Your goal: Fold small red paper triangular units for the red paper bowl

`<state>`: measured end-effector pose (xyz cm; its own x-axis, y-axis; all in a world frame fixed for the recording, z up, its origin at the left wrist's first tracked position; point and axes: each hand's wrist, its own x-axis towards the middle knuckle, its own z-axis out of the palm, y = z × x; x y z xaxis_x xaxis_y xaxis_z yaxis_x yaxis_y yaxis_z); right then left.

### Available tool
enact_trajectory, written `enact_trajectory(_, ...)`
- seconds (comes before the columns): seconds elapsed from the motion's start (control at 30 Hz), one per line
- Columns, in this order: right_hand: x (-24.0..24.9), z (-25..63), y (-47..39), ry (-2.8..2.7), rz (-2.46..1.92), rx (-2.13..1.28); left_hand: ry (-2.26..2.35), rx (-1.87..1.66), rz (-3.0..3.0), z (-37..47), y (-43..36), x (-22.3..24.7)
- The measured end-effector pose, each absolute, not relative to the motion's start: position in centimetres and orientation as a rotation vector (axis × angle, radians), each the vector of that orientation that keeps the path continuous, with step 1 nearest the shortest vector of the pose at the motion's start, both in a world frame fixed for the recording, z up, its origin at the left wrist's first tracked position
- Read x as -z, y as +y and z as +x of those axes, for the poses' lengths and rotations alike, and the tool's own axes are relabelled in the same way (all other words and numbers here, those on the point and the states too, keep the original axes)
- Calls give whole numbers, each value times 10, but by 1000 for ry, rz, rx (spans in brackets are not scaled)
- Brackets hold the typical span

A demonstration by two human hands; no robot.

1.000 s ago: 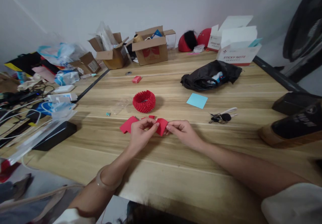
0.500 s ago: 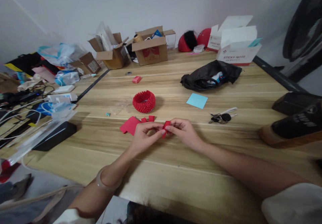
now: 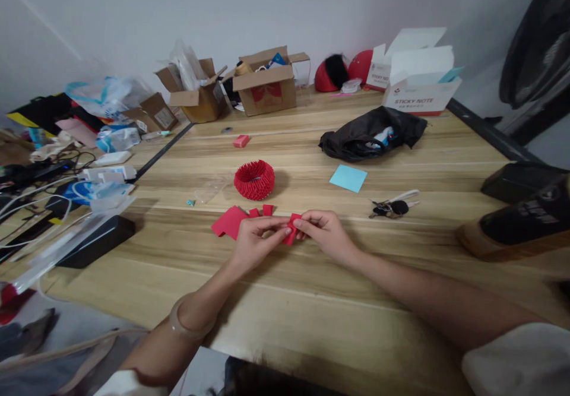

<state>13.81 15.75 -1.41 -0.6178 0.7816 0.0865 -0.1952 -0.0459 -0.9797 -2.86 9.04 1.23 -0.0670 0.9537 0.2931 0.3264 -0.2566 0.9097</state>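
Between my two hands is a small folded piece of red paper. My left hand pinches its left side between thumb and fingers. Its right side is in the pinch of my right hand. Just beyond my left hand lie red paper sheets, with small red paper pieces beside them. Farther back stands a round red bowl built up of many folded paper pieces. My fingers partly cover the held paper.
A light blue paper square, keys and a black plastic bag lie to the right. A red block is farther back. Cardboard boxes line the wall. A dark bottle is at right, a black case at left.
The red paper between my hands has turned or opened slightly, so a wider face of it shows now. Both hands stay in nearly the same place.
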Motion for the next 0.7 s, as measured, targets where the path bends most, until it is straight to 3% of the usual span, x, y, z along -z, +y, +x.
enact_trajectory(0.7, 13, 138, 157, -1499, -647, -1755, 1378, -1337, 1644, -28, 90, -15)
